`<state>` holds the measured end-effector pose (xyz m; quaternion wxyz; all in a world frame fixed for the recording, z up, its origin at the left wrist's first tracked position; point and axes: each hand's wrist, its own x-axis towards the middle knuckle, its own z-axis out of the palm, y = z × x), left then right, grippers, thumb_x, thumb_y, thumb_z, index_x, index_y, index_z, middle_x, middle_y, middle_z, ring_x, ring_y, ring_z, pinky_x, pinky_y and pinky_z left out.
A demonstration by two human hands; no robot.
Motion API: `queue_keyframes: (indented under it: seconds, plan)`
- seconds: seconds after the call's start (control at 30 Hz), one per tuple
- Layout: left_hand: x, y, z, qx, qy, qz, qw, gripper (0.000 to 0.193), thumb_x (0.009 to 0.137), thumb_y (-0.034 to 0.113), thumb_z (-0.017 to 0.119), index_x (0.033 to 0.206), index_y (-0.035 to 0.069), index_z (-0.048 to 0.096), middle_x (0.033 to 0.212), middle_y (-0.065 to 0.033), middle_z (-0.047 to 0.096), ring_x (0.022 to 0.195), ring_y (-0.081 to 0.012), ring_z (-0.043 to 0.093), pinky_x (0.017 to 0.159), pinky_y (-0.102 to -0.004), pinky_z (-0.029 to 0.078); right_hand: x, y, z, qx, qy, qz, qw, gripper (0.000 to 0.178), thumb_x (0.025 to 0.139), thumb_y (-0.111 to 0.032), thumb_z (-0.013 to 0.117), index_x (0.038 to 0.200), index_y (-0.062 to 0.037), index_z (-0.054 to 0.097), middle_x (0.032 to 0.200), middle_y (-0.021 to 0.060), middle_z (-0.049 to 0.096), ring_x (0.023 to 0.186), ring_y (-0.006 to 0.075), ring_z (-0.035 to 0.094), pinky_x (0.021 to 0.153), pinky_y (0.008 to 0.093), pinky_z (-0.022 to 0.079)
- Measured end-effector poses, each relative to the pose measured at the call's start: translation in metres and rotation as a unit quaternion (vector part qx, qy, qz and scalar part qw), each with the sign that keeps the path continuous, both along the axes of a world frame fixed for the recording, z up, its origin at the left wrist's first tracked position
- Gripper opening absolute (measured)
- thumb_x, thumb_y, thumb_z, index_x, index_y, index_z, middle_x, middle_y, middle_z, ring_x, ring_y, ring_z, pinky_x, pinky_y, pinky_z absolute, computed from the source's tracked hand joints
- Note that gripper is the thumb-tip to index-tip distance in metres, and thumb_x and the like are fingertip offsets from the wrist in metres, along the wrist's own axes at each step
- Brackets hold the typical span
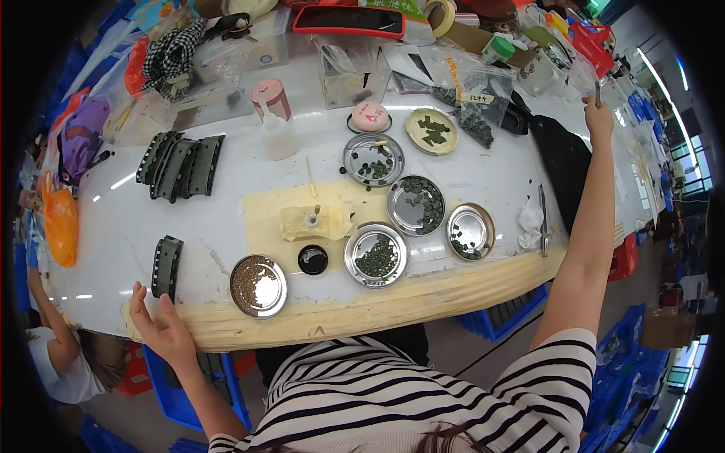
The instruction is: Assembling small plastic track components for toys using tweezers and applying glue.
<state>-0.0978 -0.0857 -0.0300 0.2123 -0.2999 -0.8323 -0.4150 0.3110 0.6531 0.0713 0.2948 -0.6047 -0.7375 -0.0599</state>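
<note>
My left hand [162,332] is at the table's near left edge, its fingers spread. Just beyond the fingertips lies a dark green curved strip [166,266] with small studs along one side; I cannot tell if they touch. My right hand [599,122] reaches far out to the right, closed on a slim metal tool [598,93] that points up, its exact kind unclear. Several similar curved strips [180,167] lie side by side at the back left. Metal dishes of small dark green pieces [376,255] stand mid-table, beside a dish of brown granules [259,287].
A small black-filled cup [313,260] and a taped block with a peg [313,220] sit at the centre. Tweezers [543,219] lie by crumpled white tissue [531,220] at the right. A white squeeze bottle [279,132], clear boxes and bags [476,106] crowd the back.
</note>
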Motion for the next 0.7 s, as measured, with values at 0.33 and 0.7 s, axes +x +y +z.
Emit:
queue_keyframes:
  seconds: [0.33, 0.7]
  plan:
    - [0.005, -0.006, -0.020, 0.109, -0.089, 0.090, 0.986, 0.025, 0.097, 0.010, 0.050, 0.116, -0.006, 0.049, 0.116, -0.0139, 0.056, 0.102, -0.0168, 0.057, 0.087, -0.0271, 0.046, -0.041, 0.096, -0.014, -0.158, 0.227, 0.042, 0.960, 0.035, 0.092, -0.027, 0.046, 0.122, -0.0155, 0.060, 0.089, 0.0051, 0.057, 0.073, 0.0162, 0.057, 0.064, 0.0333, 0.055]
    - [0.007, -0.005, -0.017, 0.092, -0.089, 0.106, 0.986, 0.022, 0.098, 0.010, 0.049, 0.114, -0.005, 0.051, 0.111, -0.0104, 0.057, 0.098, -0.0146, 0.056, 0.086, -0.0265, 0.045, -0.033, 0.128, -0.016, -0.233, 0.311, 0.059, 0.919, 0.033, 0.095, -0.024, 0.049, 0.125, -0.0158, 0.058, 0.105, 0.0046, 0.058, 0.086, 0.0135, 0.061, 0.065, 0.0266, 0.053]
